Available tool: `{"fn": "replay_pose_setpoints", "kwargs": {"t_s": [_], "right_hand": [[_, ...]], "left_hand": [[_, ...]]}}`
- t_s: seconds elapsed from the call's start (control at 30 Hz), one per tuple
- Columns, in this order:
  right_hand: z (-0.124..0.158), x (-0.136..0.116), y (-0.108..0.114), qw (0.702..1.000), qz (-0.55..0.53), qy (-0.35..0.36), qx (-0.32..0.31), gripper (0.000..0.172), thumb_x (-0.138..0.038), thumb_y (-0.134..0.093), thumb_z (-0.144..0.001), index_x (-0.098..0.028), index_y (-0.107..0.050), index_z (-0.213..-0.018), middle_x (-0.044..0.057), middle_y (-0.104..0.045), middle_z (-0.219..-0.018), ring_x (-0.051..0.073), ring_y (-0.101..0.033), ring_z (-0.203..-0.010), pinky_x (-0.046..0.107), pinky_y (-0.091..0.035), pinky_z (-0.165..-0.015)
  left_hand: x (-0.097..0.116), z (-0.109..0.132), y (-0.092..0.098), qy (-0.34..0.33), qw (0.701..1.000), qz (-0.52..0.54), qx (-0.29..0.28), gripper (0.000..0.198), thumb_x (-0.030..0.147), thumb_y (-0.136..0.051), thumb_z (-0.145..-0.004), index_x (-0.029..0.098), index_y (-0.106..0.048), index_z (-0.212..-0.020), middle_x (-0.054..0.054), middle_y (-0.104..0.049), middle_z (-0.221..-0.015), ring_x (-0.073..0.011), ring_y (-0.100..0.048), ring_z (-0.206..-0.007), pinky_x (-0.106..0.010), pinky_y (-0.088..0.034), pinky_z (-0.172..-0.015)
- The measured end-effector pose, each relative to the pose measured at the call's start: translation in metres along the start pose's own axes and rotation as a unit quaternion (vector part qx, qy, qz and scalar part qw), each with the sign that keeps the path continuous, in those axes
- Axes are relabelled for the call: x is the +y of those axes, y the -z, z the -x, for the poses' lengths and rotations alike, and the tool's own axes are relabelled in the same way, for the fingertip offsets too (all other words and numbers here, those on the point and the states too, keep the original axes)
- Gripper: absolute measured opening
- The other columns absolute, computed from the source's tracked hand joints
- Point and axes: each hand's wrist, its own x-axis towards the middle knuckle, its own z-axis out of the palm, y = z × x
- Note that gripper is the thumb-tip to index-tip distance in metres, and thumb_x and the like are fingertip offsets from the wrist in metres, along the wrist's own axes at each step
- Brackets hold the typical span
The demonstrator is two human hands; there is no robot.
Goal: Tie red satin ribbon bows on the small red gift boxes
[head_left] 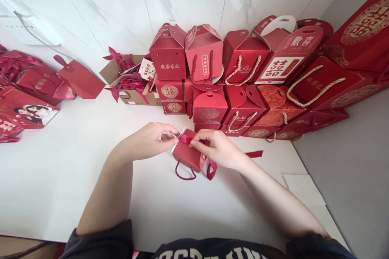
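Observation:
A small red gift box (pixel 190 156) with a dark red rope handle (pixel 186 177) stands on the white table between my hands. My left hand (pixel 156 139) is closed at the box's upper left corner, its fingertips pinching a thin pale edge or cord there, too small to name. Across the top of the box runs a red ribbon (pixel 184 139). My right hand (pixel 214 145) pinches that ribbon between thumb and fingers at the box's upper right. A loop of ribbon (pixel 211 169) hangs at the right side, and a loose end (pixel 254 154) lies beyond my right wrist.
Stacked red gift boxes (pixel 209 107) with rope handles line the tiled wall. An open cardboard carton (pixel 138 96) holds ribbons and tags. More red boxes and bags (pixel 36 89) lie at the left, below a wall socket (pixel 33 30). A white sheet (pixel 302 189) lies at the right edge.

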Motion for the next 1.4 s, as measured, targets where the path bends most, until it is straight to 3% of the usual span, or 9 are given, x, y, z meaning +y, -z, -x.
{"fn": "replay_pose_setpoints", "kwargs": {"t_s": [0.2, 0.53, 0.7, 0.87, 0.97, 1.07, 1.17, 1.3, 1.4], "right_hand": [[0.001, -0.003, 0.001, 1.0, 0.001, -0.006, 0.0, 0.029, -0.032, -0.047, -0.096, -0.02, -0.068, -0.08, 0.001, -0.065, -0.08, 0.014, -0.059, -0.071, 0.027, -0.041, -0.066], [0.0, -0.004, -0.001, 1.0, -0.018, 0.018, -0.017, 0.028, -0.034, -0.049, -0.096, -0.021, -0.071, -0.086, 0.005, -0.067, -0.083, 0.02, -0.065, -0.083, 0.034, -0.048, -0.077], [0.0, -0.003, 0.006, 0.997, -0.03, 0.069, -0.011, 0.021, -0.03, -0.049, -0.096, -0.022, -0.068, -0.096, 0.004, -0.068, -0.098, 0.019, -0.063, -0.091, 0.032, -0.047, -0.084], [0.006, 0.001, 0.039, 0.999, -0.024, 0.006, 0.025, 0.02, -0.037, -0.05, -0.095, -0.021, -0.062, -0.1, 0.003, -0.065, -0.099, 0.016, -0.06, -0.084, 0.027, -0.045, -0.072], [0.012, 0.005, 0.059, 0.997, 0.005, -0.059, -0.058, 0.033, -0.045, -0.044, -0.096, -0.019, -0.062, -0.086, 0.001, -0.063, -0.079, 0.014, -0.056, -0.069, 0.026, -0.041, -0.063], [0.016, 0.009, 0.069, 0.988, 0.038, -0.082, -0.123, 0.037, -0.049, -0.044, -0.095, -0.019, -0.065, -0.085, 0.002, -0.064, -0.078, 0.016, -0.057, -0.069, 0.026, -0.039, -0.06], [0.017, 0.012, 0.068, 0.987, 0.055, -0.079, -0.127, 0.04, -0.053, -0.047, -0.092, -0.02, -0.067, -0.084, 0.002, -0.064, -0.076, 0.017, -0.056, -0.067, 0.027, -0.038, -0.058], [0.017, 0.015, 0.063, 0.986, 0.018, -0.073, -0.149, 0.04, -0.056, -0.056, -0.085, -0.02, -0.07, -0.078, 0.001, -0.063, -0.067, 0.017, -0.055, -0.063, 0.027, -0.038, -0.056], [0.015, 0.017, 0.06, 0.983, 0.006, -0.079, -0.165, 0.037, -0.054, -0.059, -0.083, -0.019, -0.072, -0.079, 0.001, -0.064, -0.066, 0.017, -0.056, -0.063, 0.026, -0.039, -0.057]], "left_hand": [[-0.001, 0.001, 0.0, 0.026, 0.999, 0.004, 0.023, 0.034, 0.038, -0.047, -0.085, 0.025, -0.067, -0.109, 0.001, -0.071, -0.088, -0.0166, -0.066, -0.076, -0.024, -0.05, -0.067], [-0.001, -0.005, -0.004, -0.001, 0.999, -0.007, 0.051, 0.032, 0.045, -0.048, -0.084, 0.019, -0.059, -0.069, 0.0, -0.06, -0.068, -0.0163, -0.061, -0.066, -0.024, -0.045, -0.057], [-0.006, 0.0, 0.006, 0.019, 0.998, 0.018, 0.059, 0.024, 0.04, -0.052, -0.083, 0.019, -0.062, -0.076, -0.002, -0.067, -0.079, -0.0176, -0.065, -0.075, -0.026, -0.051, -0.063], [-0.022, 0.027, 0.041, 0.093, 0.973, 0.076, 0.196, 0.022, 0.039, -0.052, -0.086, 0.018, -0.059, -0.085, -0.004, -0.07, -0.095, -0.0207, -0.065, -0.099, -0.033, -0.055, -0.084], [-0.038, 0.042, 0.058, 0.18, 0.938, 0.07, 0.29, 0.022, 0.039, -0.051, -0.086, 0.018, -0.057, -0.084, -0.004, -0.071, -0.097, -0.0227, -0.063, -0.103, -0.036, -0.053, -0.088], [-0.057, 0.044, 0.065, 0.267, 0.913, 0.008, 0.309, 0.028, 0.043, -0.051, -0.085, 0.018, -0.059, -0.094, -0.008, -0.069, -0.107, -0.0282, -0.062, -0.103, -0.043, -0.052, -0.087], [-0.066, 0.034, 0.06, 0.271, 0.919, -0.093, 0.272, 0.049, 0.05, -0.049, -0.085, 0.02, -0.053, -0.124, -0.011, -0.06, -0.127, -0.034, -0.058, -0.111, -0.051, -0.046, -0.094], [-0.05, 0.005, 0.037, 0.061, 0.988, -0.07, 0.126, 0.052, 0.054, -0.046, -0.086, 0.027, -0.053, -0.13, -0.005, -0.052, -0.14, -0.025, -0.055, -0.119, -0.034, -0.043, -0.101], [-0.033, -0.019, 0.017, -0.016, 0.999, -0.028, -0.034, 0.053, 0.056, -0.052, -0.083, 0.025, -0.056, -0.126, -0.007, -0.057, -0.134, -0.0229, -0.058, -0.113, -0.028, -0.047, -0.09]]}}
